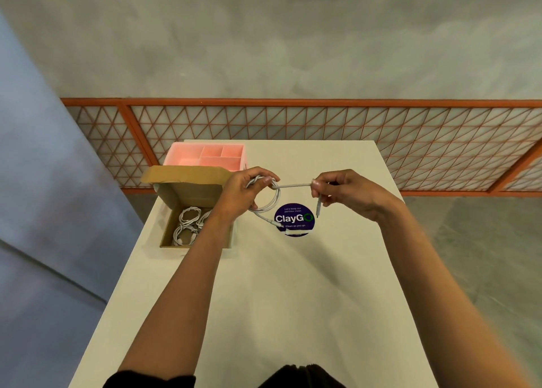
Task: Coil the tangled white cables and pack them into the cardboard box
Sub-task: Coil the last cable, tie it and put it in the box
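Observation:
My left hand (245, 192) grips a coiled loop of white cable (271, 201) above the table. One plug end hangs from the loop toward the purple sticker. A straight run of the same cable stretches right to my right hand (341, 192), which pinches it near its other plug, and that plug dangles below the fingers. The open cardboard box (167, 235) sits at the table's left edge, lid flap raised, with several coiled white cables (187, 222) inside. My left forearm crosses over the box's right side.
A pink compartment organiser (187, 160) stands behind the box. A round purple "ClayGo" sticker (294, 219) lies on the white table (293, 299). An orange lattice railing (322, 129) runs beyond the far edge.

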### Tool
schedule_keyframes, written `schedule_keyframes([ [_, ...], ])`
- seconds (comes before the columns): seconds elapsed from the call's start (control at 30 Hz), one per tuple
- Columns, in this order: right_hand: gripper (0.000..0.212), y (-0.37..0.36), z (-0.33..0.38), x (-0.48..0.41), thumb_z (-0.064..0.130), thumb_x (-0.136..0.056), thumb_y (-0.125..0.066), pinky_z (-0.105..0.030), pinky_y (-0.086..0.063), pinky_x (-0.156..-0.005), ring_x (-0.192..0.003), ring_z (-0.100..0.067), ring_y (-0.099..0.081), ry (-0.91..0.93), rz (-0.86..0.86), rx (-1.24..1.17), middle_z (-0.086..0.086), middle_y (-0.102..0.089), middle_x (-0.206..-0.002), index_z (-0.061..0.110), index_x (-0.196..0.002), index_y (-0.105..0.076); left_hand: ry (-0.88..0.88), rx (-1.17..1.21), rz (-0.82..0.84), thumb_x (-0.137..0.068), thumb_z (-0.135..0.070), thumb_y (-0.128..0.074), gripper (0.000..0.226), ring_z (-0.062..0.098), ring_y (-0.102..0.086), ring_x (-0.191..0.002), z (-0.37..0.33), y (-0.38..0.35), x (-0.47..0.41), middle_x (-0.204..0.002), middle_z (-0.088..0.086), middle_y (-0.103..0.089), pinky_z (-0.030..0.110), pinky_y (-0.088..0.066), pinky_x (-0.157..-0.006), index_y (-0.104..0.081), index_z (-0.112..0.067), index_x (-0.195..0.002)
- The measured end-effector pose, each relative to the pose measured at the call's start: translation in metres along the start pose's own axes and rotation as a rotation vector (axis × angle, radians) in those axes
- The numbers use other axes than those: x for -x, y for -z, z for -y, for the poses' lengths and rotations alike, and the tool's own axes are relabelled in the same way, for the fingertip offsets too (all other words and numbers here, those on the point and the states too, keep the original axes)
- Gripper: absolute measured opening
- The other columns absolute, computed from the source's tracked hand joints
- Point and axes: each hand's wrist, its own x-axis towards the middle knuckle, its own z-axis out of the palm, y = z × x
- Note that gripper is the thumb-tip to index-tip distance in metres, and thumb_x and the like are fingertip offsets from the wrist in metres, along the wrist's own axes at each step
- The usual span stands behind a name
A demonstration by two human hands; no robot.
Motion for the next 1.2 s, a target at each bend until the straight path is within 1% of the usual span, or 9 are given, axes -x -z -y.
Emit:
schedule_keyframes([
  [0.23, 0.021, 0.005, -0.016, -0.007, 0.017, -0.095, -0.055, -0.016, -0.05, -0.064, -0.065, -0.009, -0.054, 0.014, -0.206, -0.071, -0.003, -0.061, -0.077, 0.008, -0.086, -0.07, 0.086, 0.199, 0.104, -0.085, -0.013, -0.068, 0.016, 0.015, -0.038, -0.047, -0.004, -0.004, 0.002, -0.094, 0.0, -0.07, 0.02, -0.04, -0.041, -0.072, -0.015, -0.1],
  [0.47, 0.019, -0.022, -0.037, -0.016, 0.012, -0.097, -0.051, -0.018, -0.052, -0.064, -0.063, -0.007, -0.056, 0.13, -0.371, -0.377, -0.003, -0.061, -0.076, 0.007, -0.09, -0.068, 0.071, 0.241, -0.022, -0.081, -0.01, -0.072, 0.011, 0.014, -0.035, -0.041, -0.013, -0.016, 0.001, -0.08, -0.002, -0.068, 0.019, -0.036, -0.038, -0.073, -0.016, -0.091],
  [0.63, 0.021, -0.043, -0.041, -0.024, 0.013, -0.098, -0.048, -0.018, -0.053, -0.066, -0.063, -0.009, -0.06, 0.135, -0.42, -0.576, 0.001, -0.063, -0.07, 0.008, -0.088, -0.066, 0.087, 0.347, -0.023, -0.08, -0.007, -0.072, 0.014, 0.024, -0.039, -0.058, -0.015, -0.024, 0.0, -0.075, -0.008, -0.068, 0.018, -0.033, -0.037, -0.073, -0.02, -0.085],
  [0.77, 0.022, -0.056, -0.037, -0.028, 0.01, -0.099, -0.046, -0.018, -0.054, -0.068, -0.069, -0.01, -0.063, 0.142, -0.384, -0.745, 0.0, -0.065, -0.07, 0.005, -0.087, -0.063, 0.082, 0.399, -0.023, -0.082, -0.002, -0.068, 0.014, 0.007, -0.052, -0.058, -0.016, -0.026, 0.0, -0.069, -0.011, -0.066, 0.017, -0.031, -0.036, -0.07, -0.016, -0.086],
  [0.87, 0.021, -0.064, -0.032, -0.029, 0.011, -0.099, -0.045, -0.02, -0.056, -0.074, -0.073, -0.012, -0.066, 0.108, -0.349, -0.821, -0.005, -0.067, -0.078, 0.004, -0.091, -0.064, 0.082, 0.423, -0.031, -0.082, -0.002, -0.068, 0.013, 0.004, -0.054, -0.057, -0.017, -0.027, 0.0, -0.067, -0.011, -0.066, 0.017, -0.03, -0.037, -0.069, -0.015, -0.086],
  [0.97, 0.019, -0.069, -0.026, -0.029, 0.009, -0.098, -0.047, -0.02, -0.055, -0.069, -0.071, -0.012, -0.067, 0.069, -0.334, -0.798, -0.005, -0.069, -0.078, 0.005, -0.094, -0.065, 0.073, 0.429, -0.044, -0.081, -0.004, -0.069, 0.012, 0.006, -0.054, -0.058, -0.015, -0.026, 0.0, -0.068, -0.01, -0.067, 0.017, -0.031, -0.037, -0.07, -0.015, -0.085],
  [1.07, 0.009, -0.071, -0.024, -0.026, 0.01, -0.094, -0.056, -0.022, -0.051, -0.061, -0.061, -0.012, -0.062, 0.007, -0.333, -0.604, -0.001, -0.068, -0.069, 0.009, -0.101, -0.061, 0.055, 0.388, -0.066, -0.08, -0.006, -0.071, 0.012, 0.009, -0.055, -0.058, -0.013, -0.027, -0.001, -0.069, -0.01, -0.067, 0.017, -0.033, -0.038, -0.07, -0.017, -0.085],
  [1.13, 0.016, -0.07, -0.023, -0.025, 0.01, -0.091, -0.059, -0.027, -0.054, -0.067, -0.066, -0.017, -0.064, -0.041, -0.325, -0.502, -0.002, -0.07, -0.073, 0.007, -0.107, -0.059, 0.042, 0.355, -0.081, -0.081, -0.007, -0.071, 0.013, 0.007, -0.053, -0.055, -0.011, -0.029, 0.0, -0.067, -0.011, -0.067, 0.017, -0.035, -0.038, -0.07, -0.018, -0.086],
  [1.2, 0.016, -0.068, -0.023, -0.024, 0.013, -0.094, -0.056, -0.037, -0.053, -0.081, -0.075, -0.022, -0.065, -0.064, -0.305, -0.454, -0.001, -0.071, -0.078, 0.006, -0.108, -0.057, 0.033, 0.32, -0.111, -0.082, -0.006, -0.071, 0.012, 0.003, -0.052, -0.049, -0.01, -0.03, 0.0, -0.066, -0.012, -0.066, 0.017, -0.036, -0.038, -0.07, -0.017, -0.087],
])
